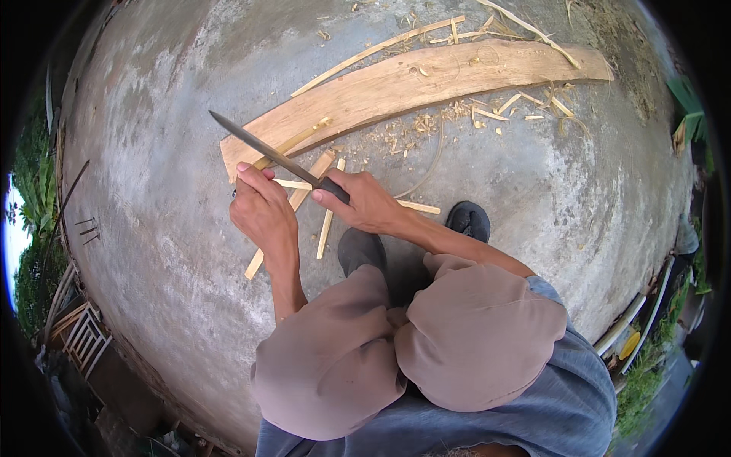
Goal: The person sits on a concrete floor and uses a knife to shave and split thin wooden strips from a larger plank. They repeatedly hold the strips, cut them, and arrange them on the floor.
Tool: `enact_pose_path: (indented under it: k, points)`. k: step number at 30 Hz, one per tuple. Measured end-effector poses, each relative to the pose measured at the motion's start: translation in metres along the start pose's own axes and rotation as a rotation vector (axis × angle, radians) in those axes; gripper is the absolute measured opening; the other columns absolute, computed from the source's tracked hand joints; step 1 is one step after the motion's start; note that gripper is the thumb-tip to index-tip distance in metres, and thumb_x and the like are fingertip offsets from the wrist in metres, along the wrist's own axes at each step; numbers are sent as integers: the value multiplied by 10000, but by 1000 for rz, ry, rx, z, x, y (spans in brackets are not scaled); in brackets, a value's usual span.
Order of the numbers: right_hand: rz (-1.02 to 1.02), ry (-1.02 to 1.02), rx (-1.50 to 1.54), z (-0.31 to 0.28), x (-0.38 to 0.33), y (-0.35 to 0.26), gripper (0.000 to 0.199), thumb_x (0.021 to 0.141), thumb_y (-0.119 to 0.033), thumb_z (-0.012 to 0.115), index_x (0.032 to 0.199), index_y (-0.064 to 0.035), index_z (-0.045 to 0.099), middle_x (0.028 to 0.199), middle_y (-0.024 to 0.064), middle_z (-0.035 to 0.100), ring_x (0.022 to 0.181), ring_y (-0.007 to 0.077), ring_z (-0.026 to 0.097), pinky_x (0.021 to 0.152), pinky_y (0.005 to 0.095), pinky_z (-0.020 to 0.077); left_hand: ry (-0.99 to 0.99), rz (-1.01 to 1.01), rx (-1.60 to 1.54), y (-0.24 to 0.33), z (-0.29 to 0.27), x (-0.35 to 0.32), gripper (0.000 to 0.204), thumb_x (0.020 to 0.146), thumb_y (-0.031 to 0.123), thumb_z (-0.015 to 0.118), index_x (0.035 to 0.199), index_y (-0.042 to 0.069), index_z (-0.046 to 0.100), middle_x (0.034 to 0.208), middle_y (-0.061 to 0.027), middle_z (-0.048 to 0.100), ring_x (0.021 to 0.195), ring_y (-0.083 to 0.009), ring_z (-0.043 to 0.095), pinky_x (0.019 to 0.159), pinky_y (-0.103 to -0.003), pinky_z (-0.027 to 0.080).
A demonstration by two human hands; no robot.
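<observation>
My right hand (364, 201) is wrapped round the dark handle of a knife (266, 150). Its long grey blade slants up and left, passing just above the fingers of my left hand (263, 209). Those fingers are closed on a narrow wooden stick (301, 137), which runs from the fingertips toward the far right, crossing under the blade. Where blade and stick cross, I cannot tell whether they touch. Beyond both hands a long wooden plank (396, 87) lies on the ground. Part of the stick inside my left hand is hidden.
Split wooden strips (326, 217) lie on the concrete floor (175, 206) near my feet. Shavings and offcuts (415, 129) are scattered along the plank's near side, with longer strips (373, 52) behind it. My dark shoes (468, 221) stand just beyond my knees.
</observation>
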State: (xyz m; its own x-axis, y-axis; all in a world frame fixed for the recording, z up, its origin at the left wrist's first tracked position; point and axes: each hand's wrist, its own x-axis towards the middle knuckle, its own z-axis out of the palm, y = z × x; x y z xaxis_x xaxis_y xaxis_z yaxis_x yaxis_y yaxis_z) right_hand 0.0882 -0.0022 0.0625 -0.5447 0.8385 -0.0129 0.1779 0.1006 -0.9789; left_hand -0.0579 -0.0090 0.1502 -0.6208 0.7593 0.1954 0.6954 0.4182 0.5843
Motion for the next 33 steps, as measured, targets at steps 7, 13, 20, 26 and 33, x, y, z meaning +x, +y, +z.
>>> enact_pose_path:
  k: [7, 13, 20, 26, 33]
  points:
    - [244, 28, 20, -14, 20, 32, 567, 1054, -493, 547, 886, 44, 616, 594, 139, 585, 519, 226, 622, 526, 395, 491, 22, 45, 7, -2, -3, -2, 582, 1125, 298, 377, 746, -32, 671, 572, -188, 619, 534, -368, 632, 562, -467, 468]
    - [525, 44, 133, -20, 16, 48, 554, 1042, -482, 557, 937, 54, 647, 646, 251, 625, 623, 424, 663, 633, 496, 509, -22, 19, -6, -7, -4, -6, 556, 1119, 284, 397, 746, -28, 667, 531, -172, 596, 527, -346, 636, 551, -451, 465]
    - [401, 65, 37, -21, 12, 49, 623, 1038, -516, 549, 952, 94, 649, 640, 235, 633, 610, 373, 683, 629, 480, 527, -21, 22, -22, -3, -4, 2, 541, 1119, 279, 402, 747, -19, 657, 498, -140, 566, 494, -308, 617, 551, -429, 468]
    - [335, 57, -37, -19, 4, 71, 655, 1040, -556, 524, 993, 83, 656, 650, 169, 639, 560, 273, 665, 591, 413, 537, -132, 1, -112, -11, -10, -4, 450, 1126, 250, 408, 891, -26, 675, 554, -110, 561, 524, -249, 595, 566, -387, 465]
    - [421, -7, 28, -27, -2, 37, 590, 982, -512, 625, 1039, 75, 644, 718, 208, 671, 586, 362, 666, 614, 463, 532, -373, 143, 1, -39, -35, -43, 275, 1121, 231, 442, 1096, 50, 648, 689, -97, 600, 616, -247, 610, 588, -385, 465]
